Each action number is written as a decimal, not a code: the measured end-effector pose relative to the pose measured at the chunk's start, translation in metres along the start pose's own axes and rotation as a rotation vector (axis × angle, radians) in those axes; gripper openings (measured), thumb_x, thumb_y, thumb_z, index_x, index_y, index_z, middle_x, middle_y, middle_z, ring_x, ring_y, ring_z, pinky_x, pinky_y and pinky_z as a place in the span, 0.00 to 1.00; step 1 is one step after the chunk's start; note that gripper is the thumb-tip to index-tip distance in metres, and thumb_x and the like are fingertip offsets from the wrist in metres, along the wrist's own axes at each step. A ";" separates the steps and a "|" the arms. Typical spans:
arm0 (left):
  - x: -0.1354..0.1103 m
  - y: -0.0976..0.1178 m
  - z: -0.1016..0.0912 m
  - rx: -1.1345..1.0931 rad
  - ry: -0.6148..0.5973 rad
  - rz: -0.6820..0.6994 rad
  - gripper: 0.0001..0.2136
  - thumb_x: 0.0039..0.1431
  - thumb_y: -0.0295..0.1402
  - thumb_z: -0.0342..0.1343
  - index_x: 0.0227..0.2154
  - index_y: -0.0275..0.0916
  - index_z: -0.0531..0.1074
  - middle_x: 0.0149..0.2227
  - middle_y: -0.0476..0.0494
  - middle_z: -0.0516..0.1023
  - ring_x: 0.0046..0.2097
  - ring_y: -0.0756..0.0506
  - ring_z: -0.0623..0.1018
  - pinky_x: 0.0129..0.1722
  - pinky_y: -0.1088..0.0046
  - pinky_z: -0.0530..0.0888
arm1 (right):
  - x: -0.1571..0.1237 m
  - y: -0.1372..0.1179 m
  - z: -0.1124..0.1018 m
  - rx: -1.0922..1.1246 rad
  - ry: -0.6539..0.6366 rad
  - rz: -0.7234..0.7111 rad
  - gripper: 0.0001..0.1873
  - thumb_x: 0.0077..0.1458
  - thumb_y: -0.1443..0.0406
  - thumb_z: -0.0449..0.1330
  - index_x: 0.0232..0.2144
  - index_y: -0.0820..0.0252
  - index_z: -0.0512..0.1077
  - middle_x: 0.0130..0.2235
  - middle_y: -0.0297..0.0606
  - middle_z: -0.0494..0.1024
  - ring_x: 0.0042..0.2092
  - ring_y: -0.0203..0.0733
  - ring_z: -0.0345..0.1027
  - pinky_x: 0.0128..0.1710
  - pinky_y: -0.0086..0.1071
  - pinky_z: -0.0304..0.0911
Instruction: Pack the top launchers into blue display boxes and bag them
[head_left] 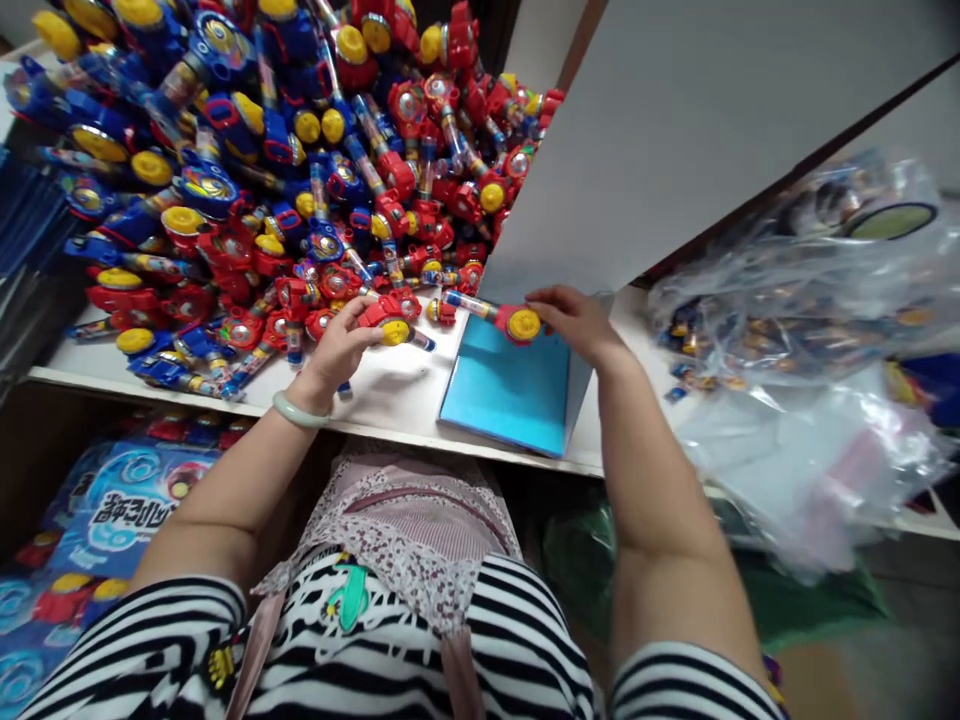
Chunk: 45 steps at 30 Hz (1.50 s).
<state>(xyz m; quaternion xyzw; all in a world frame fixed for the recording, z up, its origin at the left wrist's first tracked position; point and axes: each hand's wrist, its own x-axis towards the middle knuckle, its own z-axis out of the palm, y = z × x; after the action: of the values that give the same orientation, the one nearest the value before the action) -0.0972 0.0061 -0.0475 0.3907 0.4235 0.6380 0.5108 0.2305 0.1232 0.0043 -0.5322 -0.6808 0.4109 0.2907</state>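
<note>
White table [386, 400], and it's loaded at the left: a great tumbling heap of red and blue toys [326, 242], yellow discs poking out all over! Mid-table, a flat blue pad [510, 395] reaches the front edge; at right, clear plastic bags [780, 300] sprawl.

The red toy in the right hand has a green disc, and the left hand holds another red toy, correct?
No: its disc is yellow, not green, as the head view shows; the left hand does hold another red toy.
</note>
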 end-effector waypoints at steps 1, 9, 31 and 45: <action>-0.001 0.002 0.002 -0.030 -0.022 -0.020 0.18 0.41 0.33 0.65 0.37 0.39 0.72 0.35 0.47 0.78 0.36 0.47 0.79 0.37 0.70 0.77 | -0.003 0.015 0.003 0.150 0.054 0.055 0.18 0.46 0.55 0.65 0.38 0.57 0.77 0.35 0.34 0.81 0.33 0.37 0.72 0.31 0.31 0.68; 0.017 0.005 0.051 0.131 -0.313 -0.252 0.15 0.43 0.36 0.65 0.35 0.35 0.77 0.36 0.43 0.80 0.34 0.46 0.77 0.33 0.71 0.75 | -0.011 0.038 0.023 0.637 0.195 0.228 0.20 0.35 0.59 0.72 0.34 0.56 0.77 0.33 0.32 0.82 0.33 0.38 0.76 0.27 0.27 0.69; 0.014 -0.002 0.045 -0.027 0.000 -0.020 0.17 0.50 0.43 0.64 0.38 0.37 0.73 0.37 0.44 0.79 0.36 0.47 0.79 0.35 0.71 0.77 | 0.023 0.039 0.047 -0.072 0.349 -0.429 0.34 0.52 0.56 0.65 0.60 0.50 0.62 0.61 0.42 0.70 0.61 0.47 0.66 0.65 0.45 0.62; 0.015 -0.011 0.042 -0.052 -0.003 0.013 0.19 0.49 0.44 0.65 0.40 0.37 0.73 0.36 0.44 0.78 0.35 0.46 0.78 0.33 0.70 0.76 | 0.029 0.051 0.046 -0.057 0.132 -0.403 0.35 0.52 0.60 0.63 0.61 0.45 0.60 0.62 0.38 0.69 0.62 0.45 0.67 0.63 0.42 0.63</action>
<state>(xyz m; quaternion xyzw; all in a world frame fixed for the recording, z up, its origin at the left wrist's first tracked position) -0.0571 0.0282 -0.0424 0.3808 0.4035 0.6515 0.5175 0.2089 0.1449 -0.0645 -0.4192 -0.7641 0.2893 0.3958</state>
